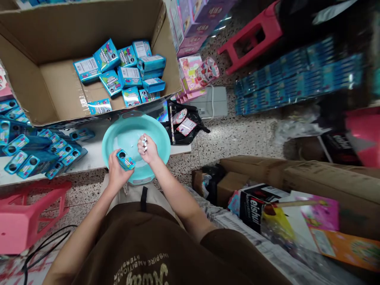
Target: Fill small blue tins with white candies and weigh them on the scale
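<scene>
My left hand (pixel 116 174) is closed around a small blue candy box (pixel 125 159) with a dark round hole in its top, held over the near left rim of a turquoise basin (pixel 108 136). Above the basin's right half is my right hand (pixel 150 152), its fingers curled around several small white candies (pixel 144 143). A tiny white piece lies on the basin floor. In the open cardboard carton (pixel 59 85) beyond the basin are several blue candy boxes (pixel 111 82) lying at odd angles.
More blue boxes (pixel 35 150) are stacked on the white table (pixel 95 152) at left. A pink stool (pixel 18 221) stands below it. Pink cartons (pixel 192 23), a black bag (pixel 190 126), wrapped rows of blue packs (pixel 297 75) and cardboard boxes (pixel 252 170) occupy the right side.
</scene>
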The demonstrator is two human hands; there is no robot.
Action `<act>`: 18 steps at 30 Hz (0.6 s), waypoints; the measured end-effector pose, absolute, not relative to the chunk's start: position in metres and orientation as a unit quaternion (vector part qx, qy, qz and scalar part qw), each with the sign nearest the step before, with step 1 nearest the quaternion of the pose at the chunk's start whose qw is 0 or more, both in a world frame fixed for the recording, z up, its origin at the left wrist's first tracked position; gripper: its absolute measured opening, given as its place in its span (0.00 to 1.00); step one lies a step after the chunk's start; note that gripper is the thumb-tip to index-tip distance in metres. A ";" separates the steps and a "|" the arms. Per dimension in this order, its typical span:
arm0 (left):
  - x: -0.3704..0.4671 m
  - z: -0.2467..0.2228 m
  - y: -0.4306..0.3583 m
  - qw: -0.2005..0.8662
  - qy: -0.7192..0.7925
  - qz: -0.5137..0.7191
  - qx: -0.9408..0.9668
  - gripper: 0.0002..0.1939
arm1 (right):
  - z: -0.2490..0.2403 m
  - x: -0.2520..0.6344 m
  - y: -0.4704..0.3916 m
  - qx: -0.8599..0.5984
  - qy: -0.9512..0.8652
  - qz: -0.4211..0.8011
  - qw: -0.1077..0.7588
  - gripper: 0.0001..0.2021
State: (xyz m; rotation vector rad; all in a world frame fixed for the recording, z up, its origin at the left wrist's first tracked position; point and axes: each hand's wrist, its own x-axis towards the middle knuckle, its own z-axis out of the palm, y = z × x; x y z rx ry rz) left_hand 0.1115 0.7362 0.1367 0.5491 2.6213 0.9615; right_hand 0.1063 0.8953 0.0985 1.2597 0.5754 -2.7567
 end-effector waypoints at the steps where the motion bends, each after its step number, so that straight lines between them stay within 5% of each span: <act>1: 0.113 0.137 0.737 0.149 0.909 0.330 0.206 0.39 | 0.111 0.110 0.895 0.388 0.165 -0.906 0.033 0.14; 9: 0.127 0.145 0.753 0.158 0.901 0.313 0.256 0.39 | 0.158 0.126 0.876 0.373 0.199 -0.900 -0.105 0.19; 18: 0.136 0.148 0.759 0.149 0.898 0.322 0.260 0.39 | 0.172 0.128 0.867 0.368 0.335 -0.854 -0.149 0.23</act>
